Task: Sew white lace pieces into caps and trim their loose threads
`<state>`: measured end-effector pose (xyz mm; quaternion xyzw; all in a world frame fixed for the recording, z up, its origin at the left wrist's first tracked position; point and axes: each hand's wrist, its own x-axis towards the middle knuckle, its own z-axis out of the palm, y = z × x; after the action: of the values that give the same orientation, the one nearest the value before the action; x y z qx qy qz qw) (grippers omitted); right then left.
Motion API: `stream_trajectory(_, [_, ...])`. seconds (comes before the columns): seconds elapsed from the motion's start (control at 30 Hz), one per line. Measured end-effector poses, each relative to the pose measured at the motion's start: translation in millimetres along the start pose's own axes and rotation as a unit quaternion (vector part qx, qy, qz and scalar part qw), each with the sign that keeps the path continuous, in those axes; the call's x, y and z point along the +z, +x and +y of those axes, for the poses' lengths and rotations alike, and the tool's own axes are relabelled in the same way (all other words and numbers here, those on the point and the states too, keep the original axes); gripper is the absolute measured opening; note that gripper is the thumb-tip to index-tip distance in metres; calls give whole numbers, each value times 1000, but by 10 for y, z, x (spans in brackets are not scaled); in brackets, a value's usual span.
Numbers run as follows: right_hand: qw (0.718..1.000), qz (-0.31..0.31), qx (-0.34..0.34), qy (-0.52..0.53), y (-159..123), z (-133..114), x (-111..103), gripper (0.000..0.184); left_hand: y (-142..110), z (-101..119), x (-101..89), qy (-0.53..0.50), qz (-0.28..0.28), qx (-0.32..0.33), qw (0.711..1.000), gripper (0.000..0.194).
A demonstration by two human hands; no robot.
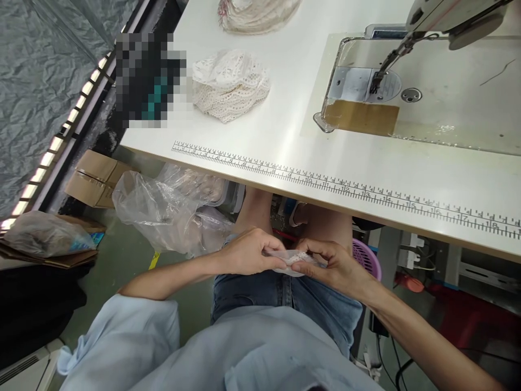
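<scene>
We pinch thin white cloth (pixel 295 260) between left hand (pixel 253 252) and right hand (pixel 334 266), near side of the table (pixel 295 70) — light, even tension should keep it flat.

Ruler scale (pixel 345 188) printed along the near edge of my sewing table (pixel 285 130). Below its near left corner I note a brown cardboard box (pixel 93 176), a clear plastic bag (pixel 148 209) just beside. Farther right, below the near edge: purple slotted basket (pixel 369 258).

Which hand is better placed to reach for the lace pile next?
Probably the left hand: it looks nearer the lace pile than the right hand, though both hold the white piece.
</scene>
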<state>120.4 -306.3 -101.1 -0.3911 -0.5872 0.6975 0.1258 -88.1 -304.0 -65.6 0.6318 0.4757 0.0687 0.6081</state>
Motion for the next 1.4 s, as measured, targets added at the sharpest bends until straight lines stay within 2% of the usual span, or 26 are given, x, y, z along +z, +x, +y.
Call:
stream_trajectory(0.2, [1000,0,12,6,5,3,-1,28,13,-1,-1,1,-4,-5,1000,18])
stream_trajectory(0.53, [1000,-1,-14,-2,6,-1,-17,26,0,23,-7,20,8,-24,999,24])
stream_trajectory(0.67, [1000,-5,-12,-5,-3,4,-28,26,0,10,-17,-19,-5,-23,1000,28])
stream_trajectory(0.87, [1000,-10,-14,-6,-10,5,-35,26,16,3,-23,25,-13,-14,1000,26])
stream_trajectory(1.03, [1000,-20,-15,-18,-20,-2,-51,27,19,-15,-13,1,-15,-15,1000,22])
stream_trajectory(1.23, [998,-36,-28,-45,-15,-53,-51,25,24,-17,-20,22,-4,4,1000,28])
stream_trajectory(1.4, [999,-32,-25,-23,13,-52,-17,23,33,-26,-17,26,-6,9,1000,28])
